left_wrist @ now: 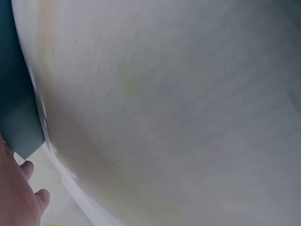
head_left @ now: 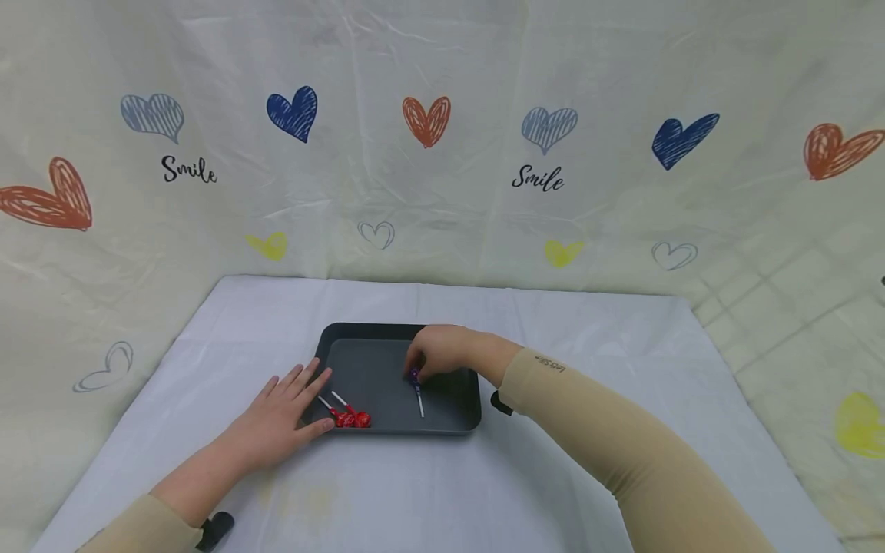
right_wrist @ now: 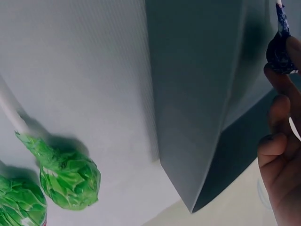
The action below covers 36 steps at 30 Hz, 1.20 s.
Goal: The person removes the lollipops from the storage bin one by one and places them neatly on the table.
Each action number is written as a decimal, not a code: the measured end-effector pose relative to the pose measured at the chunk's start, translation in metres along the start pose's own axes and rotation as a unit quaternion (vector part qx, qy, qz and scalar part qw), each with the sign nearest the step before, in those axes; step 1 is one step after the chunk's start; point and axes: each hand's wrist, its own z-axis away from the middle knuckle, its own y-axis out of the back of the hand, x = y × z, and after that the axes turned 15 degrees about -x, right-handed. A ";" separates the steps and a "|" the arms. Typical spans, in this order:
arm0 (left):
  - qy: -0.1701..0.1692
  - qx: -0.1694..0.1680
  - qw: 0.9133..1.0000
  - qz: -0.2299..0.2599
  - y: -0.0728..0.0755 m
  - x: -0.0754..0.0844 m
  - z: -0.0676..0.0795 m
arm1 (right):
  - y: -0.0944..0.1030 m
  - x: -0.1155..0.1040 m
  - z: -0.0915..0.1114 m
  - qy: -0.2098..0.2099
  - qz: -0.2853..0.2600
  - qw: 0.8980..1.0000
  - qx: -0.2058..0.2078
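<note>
My right hand (head_left: 444, 351) pinches a purple-wrapped lollipop (right_wrist: 281, 52) between thumb and fingers, low inside a dark grey tray (head_left: 376, 369). The white stick of that lollipop points toward the tray's near side. Red-wrapped lollipops (head_left: 362, 419) lie together in the near left corner, sticks slanting up and left. With fingers spread, my left hand (head_left: 280, 422) rests at the tray's left edge. Its fingertips are over the rim, and its thumb lies by the near left corner.
Green-wrapped lollipops (right_wrist: 70, 179) lie outside the tray on the white cloth, shown in the right wrist view; in the head view my right arm seems to hide them. A pale backdrop (head_left: 484, 46) printed with hearts stands behind the table (head_left: 588, 322).
</note>
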 end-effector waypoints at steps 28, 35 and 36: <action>-0.003 0.008 1.000 0.003 -0.001 0.002 0.000 | 0.013 0.046 0.074 0.015 -0.072 0.995 0.067; 0.002 -0.003 1.000 0.001 0.001 0.003 0.000 | -0.004 0.078 0.106 -0.020 -0.106 0.991 0.080; 0.003 -0.004 1.000 0.001 0.001 0.003 0.000 | -0.008 0.083 0.111 -0.025 -0.111 0.990 0.080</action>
